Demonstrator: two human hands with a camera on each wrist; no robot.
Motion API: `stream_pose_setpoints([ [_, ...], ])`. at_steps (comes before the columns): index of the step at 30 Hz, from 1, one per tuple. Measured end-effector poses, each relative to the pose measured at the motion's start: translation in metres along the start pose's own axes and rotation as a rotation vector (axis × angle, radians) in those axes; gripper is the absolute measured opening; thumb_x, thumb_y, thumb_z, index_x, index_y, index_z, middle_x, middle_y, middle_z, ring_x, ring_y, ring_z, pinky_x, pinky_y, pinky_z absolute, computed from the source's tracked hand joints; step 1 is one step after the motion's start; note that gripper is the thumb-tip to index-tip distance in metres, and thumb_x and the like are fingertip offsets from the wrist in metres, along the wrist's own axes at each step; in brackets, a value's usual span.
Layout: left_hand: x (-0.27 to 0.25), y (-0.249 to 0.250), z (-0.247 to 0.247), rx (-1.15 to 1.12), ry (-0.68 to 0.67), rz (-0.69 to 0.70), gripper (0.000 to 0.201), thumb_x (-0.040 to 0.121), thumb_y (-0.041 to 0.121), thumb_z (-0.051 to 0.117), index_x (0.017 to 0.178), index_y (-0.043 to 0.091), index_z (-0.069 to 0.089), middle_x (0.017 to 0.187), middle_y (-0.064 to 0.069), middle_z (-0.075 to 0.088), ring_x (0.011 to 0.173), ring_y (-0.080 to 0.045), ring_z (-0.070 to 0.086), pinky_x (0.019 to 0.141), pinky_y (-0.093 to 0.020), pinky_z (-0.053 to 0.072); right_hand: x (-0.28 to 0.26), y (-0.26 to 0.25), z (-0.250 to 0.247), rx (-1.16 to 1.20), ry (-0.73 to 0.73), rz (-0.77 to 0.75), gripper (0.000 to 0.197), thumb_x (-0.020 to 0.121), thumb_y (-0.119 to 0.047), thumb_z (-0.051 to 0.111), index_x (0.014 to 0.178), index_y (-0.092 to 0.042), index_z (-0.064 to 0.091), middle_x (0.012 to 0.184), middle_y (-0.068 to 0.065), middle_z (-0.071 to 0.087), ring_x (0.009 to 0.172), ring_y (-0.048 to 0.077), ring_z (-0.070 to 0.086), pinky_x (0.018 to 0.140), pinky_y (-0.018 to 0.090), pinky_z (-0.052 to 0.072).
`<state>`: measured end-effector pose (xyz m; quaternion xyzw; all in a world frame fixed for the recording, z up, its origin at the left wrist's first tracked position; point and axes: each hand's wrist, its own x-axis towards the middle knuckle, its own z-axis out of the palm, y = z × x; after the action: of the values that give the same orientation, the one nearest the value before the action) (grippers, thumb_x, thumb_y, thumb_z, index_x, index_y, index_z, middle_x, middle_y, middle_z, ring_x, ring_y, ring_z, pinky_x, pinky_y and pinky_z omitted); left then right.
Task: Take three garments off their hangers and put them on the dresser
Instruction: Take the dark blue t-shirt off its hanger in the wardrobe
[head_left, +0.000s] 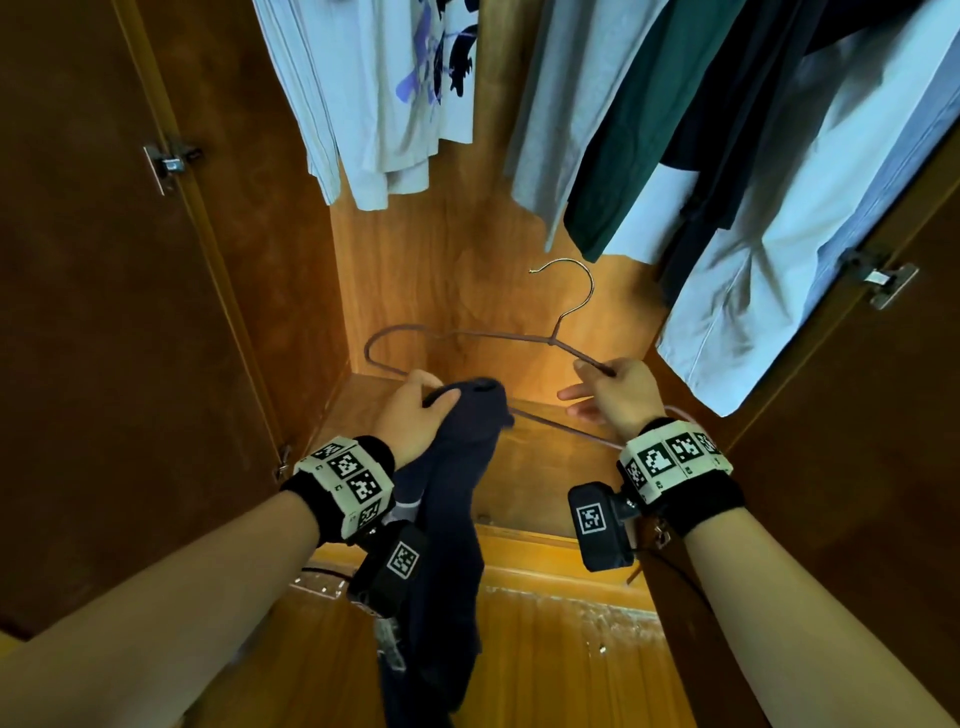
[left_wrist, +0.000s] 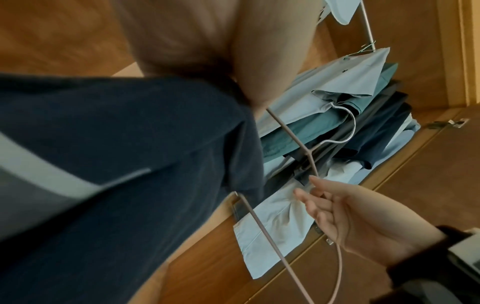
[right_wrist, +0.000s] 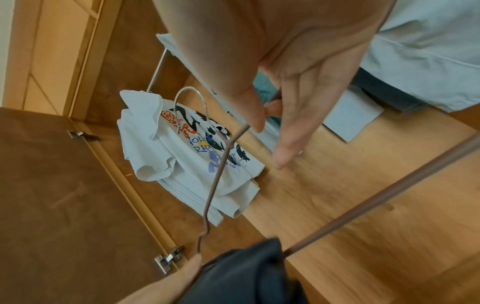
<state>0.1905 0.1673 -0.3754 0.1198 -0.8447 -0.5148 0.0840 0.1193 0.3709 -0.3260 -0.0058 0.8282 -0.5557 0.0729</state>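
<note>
Your left hand (head_left: 415, 415) has its fingers curled round a bunched dark navy garment (head_left: 447, 519) that trails down in front of the open wardrobe (head_left: 467, 234). Your right hand (head_left: 618, 395) pinches one arm of the wire hanger (head_left: 467, 335) between thumb and forefinger, the other fingers loose. The cloth looks still draped over the hanger's lower bar, so pulling apart could snag it. That light pinch may also let the hanger twist or drop. The dresser is not in view.
</note>
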Motion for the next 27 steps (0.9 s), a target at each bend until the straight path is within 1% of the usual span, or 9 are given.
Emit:
stream_pose_setpoints([
  [3, 0.000, 0.009, -0.001, -0.153, 0.008, -0.051, 0.041, 0.095, 0.045, 0.042, 0.101, 0.006, 0.056, 0.090, 0.002, 0.058, 0.092, -0.015, 0.055, 0.075, -0.022, 0.042, -0.003, -0.003, 0.009, 0.040, -0.064, 0.004, 0.017, 0.095, -0.022, 0.051, 0.088, -0.007, 0.053, 0.068, 0.005, 0.068, 0.035, 0.007, 0.057, 0.042, 0.020, 0.047],
  [5, 0.004, 0.014, -0.003, -0.285, -0.019, -0.129, 0.061, 0.091, 0.059, 0.037, 0.112, 0.007, 0.061, 0.109, -0.003, 0.064, 0.106, -0.019, 0.058, 0.097, -0.034, 0.045, -0.006, -0.004, 0.017, 0.024, -0.122, -0.007, 0.017, 0.095, -0.021, 0.051, 0.084, -0.009, 0.051, 0.068, 0.006, 0.067, 0.033, 0.005, 0.056, 0.038, 0.017, 0.046],
  [7, 0.005, 0.021, -0.005, -0.360, -0.048, -0.169, 0.067, 0.089, 0.064, 0.034, 0.119, 0.010, 0.061, 0.119, -0.005, 0.064, 0.113, -0.021, 0.059, 0.104, -0.039, 0.043, -0.009, -0.005, 0.025, 0.000, -0.173, -0.010, 0.018, 0.095, -0.022, 0.051, 0.083, -0.009, 0.051, 0.063, 0.005, 0.068, 0.033, 0.006, 0.057, 0.036, 0.017, 0.045],
  [12, 0.009, 0.029, -0.010, -0.530, 0.010, -0.162, 0.035, 0.094, 0.039, 0.050, 0.089, 0.007, 0.066, 0.085, -0.007, 0.067, 0.079, -0.019, 0.064, 0.075, -0.030, 0.051, -0.016, -0.012, 0.033, 0.012, -0.355, 0.047, 0.022, 0.097, -0.023, 0.047, 0.079, -0.011, 0.049, 0.045, -0.001, 0.067, 0.035, 0.008, 0.059, 0.038, 0.016, 0.048],
  [15, 0.014, 0.027, -0.019, -0.564, 0.023, -0.180, 0.028, 0.091, 0.031, 0.054, 0.088, 0.003, 0.061, 0.076, -0.012, 0.063, 0.067, -0.024, 0.060, 0.066, -0.031, 0.047, -0.016, -0.010, 0.029, -0.257, -0.355, 0.044, 0.024, 0.094, -0.024, 0.052, 0.076, -0.009, 0.058, 0.040, -0.002, 0.062, 0.032, 0.007, 0.053, 0.037, 0.015, 0.042],
  [19, 0.019, 0.028, -0.031, -0.519, -0.004, -0.125, 0.027, 0.092, 0.030, 0.053, 0.087, 0.004, 0.059, 0.076, -0.017, 0.057, 0.065, -0.024, 0.057, 0.064, -0.030, 0.045, -0.010, -0.001, 0.023, -0.762, -0.219, -0.094, 0.033, 0.081, -0.048, 0.062, 0.061, -0.023, 0.068, 0.062, -0.008, 0.059, 0.064, 0.010, 0.056, 0.066, 0.022, 0.041],
  [22, 0.023, 0.025, -0.042, -0.512, 0.013, -0.128, 0.032, 0.093, 0.030, 0.050, 0.077, 0.004, 0.058, 0.070, -0.012, 0.058, 0.062, -0.022, 0.058, 0.061, -0.029, 0.045, -0.008, 0.007, 0.026, -0.511, -0.344, -0.127, 0.042, 0.089, -0.040, 0.057, 0.069, -0.003, 0.063, 0.067, -0.008, 0.058, 0.067, 0.000, 0.057, 0.064, 0.009, 0.040],
  [25, 0.029, 0.021, -0.054, -0.455, 0.072, -0.122, 0.030, 0.092, 0.033, 0.050, 0.077, 0.008, 0.055, 0.075, -0.016, 0.053, 0.069, -0.026, 0.055, 0.065, -0.032, 0.042, -0.011, 0.018, 0.026, -0.154, -0.543, 0.006, 0.035, 0.094, -0.031, 0.049, 0.068, -0.009, 0.055, 0.060, 0.000, 0.054, 0.057, 0.009, 0.056, 0.058, 0.012, 0.049],
  [27, 0.035, 0.020, -0.063, -0.408, 0.108, -0.116, 0.031, 0.091, 0.036, 0.050, 0.074, 0.011, 0.053, 0.078, -0.015, 0.051, 0.070, -0.025, 0.053, 0.066, -0.033, 0.040, -0.010, 0.023, 0.025, -0.144, -0.554, 0.001, 0.038, 0.096, -0.032, 0.044, 0.065, -0.012, 0.054, 0.044, -0.007, 0.043, 0.040, 0.005, 0.041, 0.049, 0.015, 0.043],
])
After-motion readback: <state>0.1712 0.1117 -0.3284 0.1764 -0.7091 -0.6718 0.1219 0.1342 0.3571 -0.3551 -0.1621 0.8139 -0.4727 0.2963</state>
